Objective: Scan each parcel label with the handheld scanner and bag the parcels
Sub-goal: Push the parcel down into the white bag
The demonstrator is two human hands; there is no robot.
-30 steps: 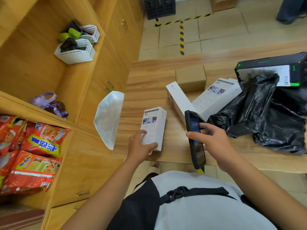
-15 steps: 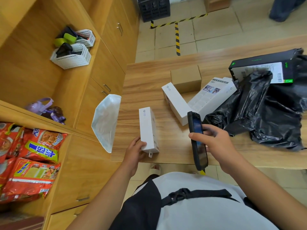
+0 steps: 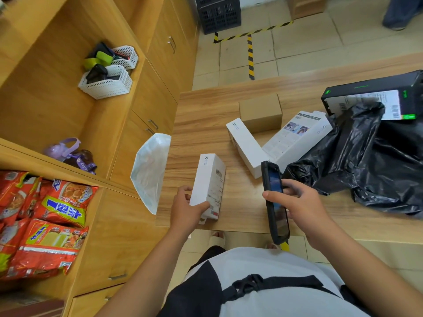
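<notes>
View from my head, looking down. The black box [image 3: 370, 92] is cut off by the right edge, and the crumpled black bag [image 3: 370, 161] overlaps its front; I cannot tell what the bag holds. My right hand [image 3: 302, 202] curls around the handheld scanner [image 3: 274, 202], hiding part of its middle. My left hand [image 3: 185, 209] grips the near end of a white parcel [image 3: 209, 181], which stands on its long edge near the front of the table [image 3: 206, 120], label face toward the scanner; the print is unreadable. A white bag [image 3: 150, 168] overhangs the table's left edge, contents unclear. Two white baskets [image 3: 107, 84] on the shelf hold dark and green items I cannot identify.
</notes>
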